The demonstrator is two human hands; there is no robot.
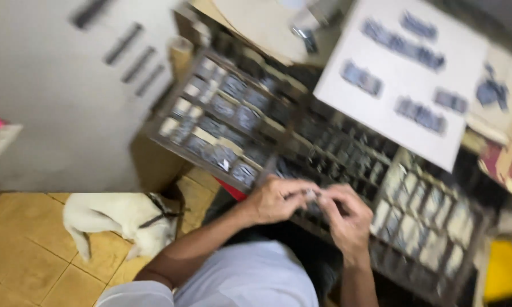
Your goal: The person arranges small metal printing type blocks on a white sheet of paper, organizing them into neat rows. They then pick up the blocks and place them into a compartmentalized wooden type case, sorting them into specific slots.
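- Seen from above, a tan tiled floor (23, 261) meets a grey cabinet (57, 102); the frame is blurred by motion.
- One long compartmented tray (222, 122) runs slantwise across the scene, its many small cells holding grey and pale pieces too blurred to count.
- One white dog (116, 219) in a dark harness lies on the tiles, just beside the tray's lower end.
- One white sheet (404, 74) bearing about six dark blurred patches rests on the tray's upper right part.
- The left hand (276, 199) and right hand (347, 219) meet over the tray's middle, fingertips pinching a small pale piece (311, 194) between them.
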